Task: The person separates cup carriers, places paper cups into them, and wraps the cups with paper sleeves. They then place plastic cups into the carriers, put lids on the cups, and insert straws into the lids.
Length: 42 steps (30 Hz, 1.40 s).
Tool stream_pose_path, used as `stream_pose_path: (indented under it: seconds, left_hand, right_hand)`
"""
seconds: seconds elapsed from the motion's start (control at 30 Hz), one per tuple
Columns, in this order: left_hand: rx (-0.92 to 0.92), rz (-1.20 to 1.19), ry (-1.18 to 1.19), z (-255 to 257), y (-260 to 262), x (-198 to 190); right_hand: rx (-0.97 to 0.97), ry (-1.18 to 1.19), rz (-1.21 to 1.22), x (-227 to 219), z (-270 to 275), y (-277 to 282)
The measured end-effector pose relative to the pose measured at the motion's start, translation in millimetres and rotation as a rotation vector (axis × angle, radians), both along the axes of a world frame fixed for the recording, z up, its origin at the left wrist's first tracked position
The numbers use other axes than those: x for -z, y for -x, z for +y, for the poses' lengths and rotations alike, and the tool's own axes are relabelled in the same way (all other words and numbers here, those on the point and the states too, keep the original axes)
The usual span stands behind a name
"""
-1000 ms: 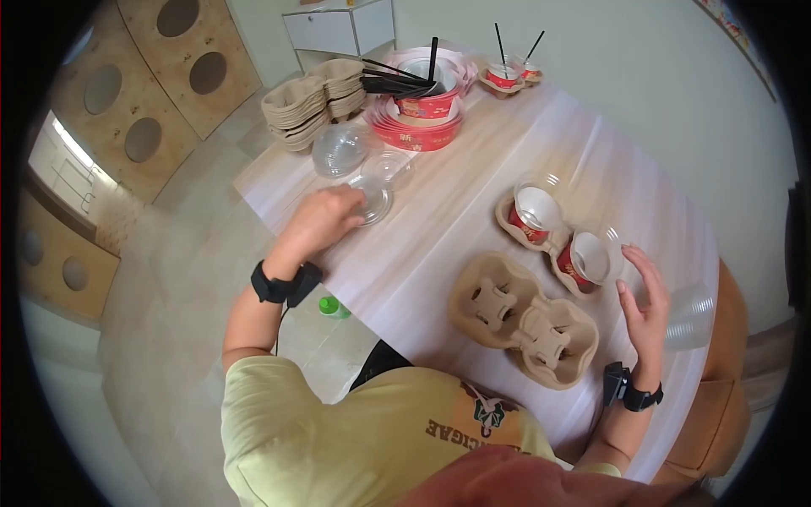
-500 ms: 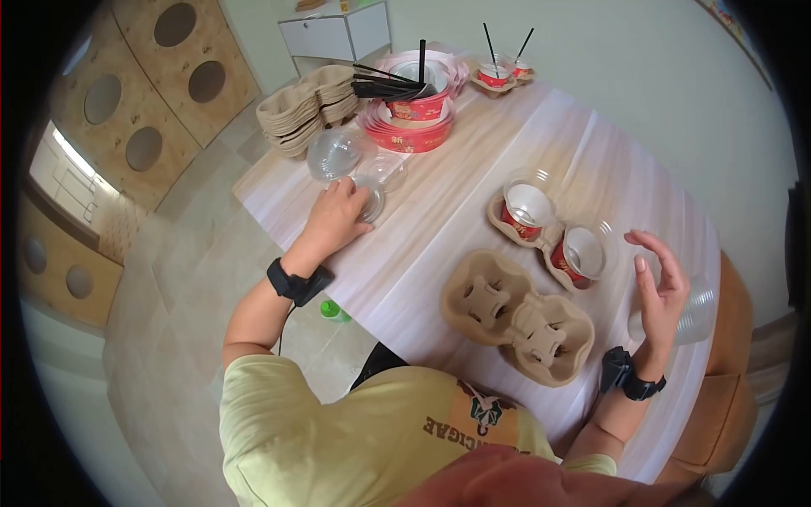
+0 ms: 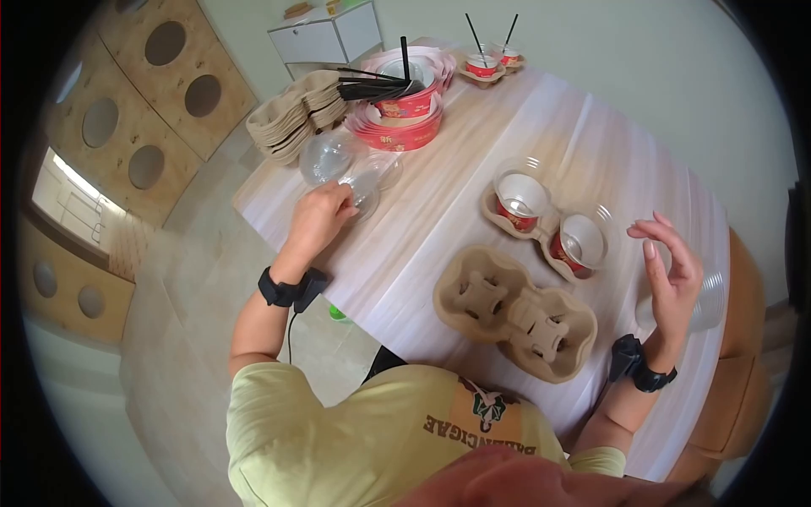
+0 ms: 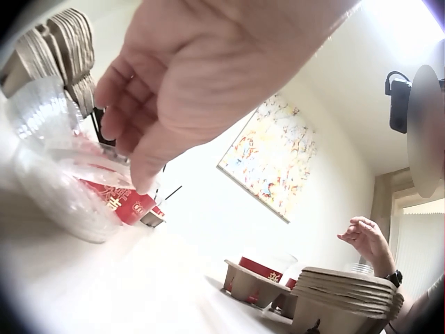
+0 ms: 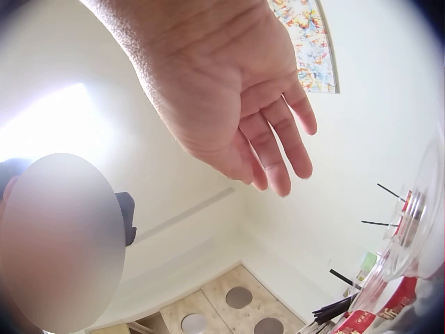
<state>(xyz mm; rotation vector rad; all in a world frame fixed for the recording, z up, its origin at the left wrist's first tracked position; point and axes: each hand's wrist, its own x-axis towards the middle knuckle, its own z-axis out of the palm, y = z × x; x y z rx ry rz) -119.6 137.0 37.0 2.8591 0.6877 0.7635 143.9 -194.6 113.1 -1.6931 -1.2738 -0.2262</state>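
Observation:
My left hand (image 3: 321, 215) is at the left edge of the table, pinching the rim of a clear plastic lid (image 3: 365, 188). In the left wrist view the thumb and fingers close at the edge of that lid. A stack of clear dome lids (image 3: 325, 159) sits just beyond, with another clear lid beside it. My right hand (image 3: 676, 275) hovers with relaxed fingers and nothing in it, near a stack of clear plastic cups (image 3: 708, 304). Left of it, two clear cups with red sleeves (image 3: 581, 243) stand in a cardboard cup carrier (image 3: 545, 245).
A stack of cardboard carriers (image 3: 511, 313) lies at the table's front. Farther back are more carriers (image 3: 279, 131), red paper sleeves (image 3: 397, 135) with black straws (image 3: 372, 88), and two cups with straws (image 3: 481, 66). A brown seat (image 3: 718, 414) adjoins the right edge.
My left hand has shifted over the lids, its fingers now drawn together at one lid, which looks tilted up. My right hand has drawn away from the cups in the carrier, rightward.

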Motion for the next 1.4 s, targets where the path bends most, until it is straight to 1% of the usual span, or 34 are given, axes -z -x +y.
stream_pose_path:
  seconds: [0.03,0.1,0.13,0.2,0.23,0.3,0.33,0.4,0.43,0.5,0.53,0.57,0.6,0.63,0.67,0.7,0.73,0.77,0.8,0.83,0.87,0.9,0.93,0.97,1.0,1.07,1.1,1.13,1.17,1.2,1.27,1.33,1.37,1.4]
  left_hand:
    - [0.008,0.004,-0.002,-2.9,-0.1,-3.7]
    - [-0.043,-0.047,0.089,-8.5,-2.5,-14.0]
    - [-0.032,-0.045,0.086,-10.9,-4.7,-21.5]
    - [0.048,-0.128,0.201,-14.5,-7.8,-34.2]
    - [0.05,-0.13,0.199,-13.2,-9.6,-36.3]
    - [0.223,-0.331,0.812,-10.1,-14.1,-40.0]
    - [0.231,-0.329,0.81,-10.7,-17.2,-40.9]
    - [0.474,-0.432,1.106,-14.6,-27.3,-43.9]
    - [0.485,-0.43,1.103,-19.2,-32.3,-45.5]
    - [0.536,-0.366,1.203,-33.5,-43.1,-47.9]
    - [0.551,-0.363,1.202,-40.5,-49.5,-48.5]
    - [0.601,-0.336,1.044,-47.7,-57.2,-49.3]
    - [0.653,-0.31,0.884,-55.3,-66.2,-51.5]
    - [0.716,-0.262,0.465,-64.6,-73.5,-60.7]
    - [0.747,-0.264,0.463,-75.9,-81.0,-68.1]
    - [0.828,-0.281,0.26,-88.7,-88.4,-73.7]
    - [0.905,-0.304,0.055,-100.4,-95.4,-77.1]
    - [0.941,-0.313,0.056,-109.9,-101.2,-78.7]
    - [0.992,-0.298,-0.065,-118.4,-105.6,-79.5]
    - [1.037,-0.284,-0.188,-126.2,-109.7,-80.6]
    - [1.061,-0.293,-0.189,-134.3,-113.5,-82.3]
    - [1.071,-0.27,-0.132,-142.0,-116.5,-83.9]
    - [1.076,-0.245,-0.077,-146.9,-119.4,-85.1]
    - [1.086,-0.252,-0.08,-148.0,-122.5,-84.4]
    - [1.088,-0.255,-0.12,-147.6,-125.2,-82.4]
    - [1.082,-0.262,-0.162,-147.3,-127.4,-84.1]
    - [1.086,-0.311,-0.244,-146.9,-128.4,-88.2]
    - [1.088,-0.358,-0.325,-145.6,-128.1,-90.7]
    - [1.08,-0.362,-0.327,-141.4,-128.2,-86.4]
    - [1.09,-0.387,-0.274,-134.7,-129.4,-78.0]
    - [1.09,-0.414,-0.223,-125.9,-125.1,-75.2]
    - [0.777,-0.569,0.064,-120.1,-117.3,-80.4]
    - [0.767,-0.569,0.066,-115.0,-117.0,-79.7]
    - [0.748,-0.503,0.496,-108.6,-118.8,-78.2]
  right_hand:
    - [0.005,-0.005,0.001,-0.2,-0.6,0.3]
    - [0.024,-0.012,0.005,0.0,-2.0,0.7]
    - [0.032,-0.013,0.005,-0.3,-1.9,0.7]
    - [0.041,-0.016,0.003,-0.9,-2.5,0.5]
    - [0.03,-0.014,-0.006,-1.0,-2.6,0.3]
    - [0.022,-0.014,-0.017,-0.4,-2.1,-0.3]
    - [0.01,-0.01,-0.012,0.3,-2.1,0.0]
    - [0.009,-0.011,-0.011,0.9,-1.6,1.2]
    - [-0.006,-0.004,0.018,1.0,-0.2,2.6]
    - [-0.01,0.0,0.038,1.5,2.9,5.1]
    - [-0.078,0.027,0.187,2.8,4.1,6.4]
    - [-0.14,0.05,0.336,4.9,5.1,8.1]
    - [-0.118,0.043,0.327,7.6,8.0,9.7]
    - [-0.217,0.007,0.395,10.3,13.3,11.2]
    - [-0.313,-0.03,0.461,12.3,17.7,13.6]
    - [-0.282,-0.038,0.45,13.4,20.9,17.6]
    - [-0.388,-0.092,0.63,14.0,24.0,22.1]
    - [-0.497,-0.15,0.808,15.2,26.4,25.5]
    - [-0.468,-0.161,0.795,18.9,29.5,27.4]
    - [-0.583,-0.215,0.901,23.0,33.1,28.5]
    - [-0.703,-0.269,1.006,23.5,33.8,29.7]
    - [-0.684,-0.276,0.996,20.9,32.5,31.1]
    - [-0.721,-0.234,1.004,18.2,31.9,31.8]
    - [-0.764,-0.19,1.013,15.9,31.2,31.6]
    - [-0.76,-0.19,1.006,14.4,29.8,30.5]
    - [-0.734,-0.081,1.106,14.0,28.3,27.2]
    - [-0.737,-0.075,1.101,16.6,29.4,26.2]
    - [-0.652,-0.066,1.093,21.1,30.8,25.9]
    - [-0.569,-0.055,1.084,23.2,31.9,25.5]
    - [-0.574,-0.048,1.082,22.4,32.3,24.5]
    - [-0.497,-0.051,1.036,20.3,32.4,22.1]
    - [-0.482,-0.038,1.006,15.7,33.0,22.9]
    - [-0.461,-0.033,0.975,14.6,34.2,23.5]
    - [-0.468,-0.024,0.978,15.3,36.4,24.0]
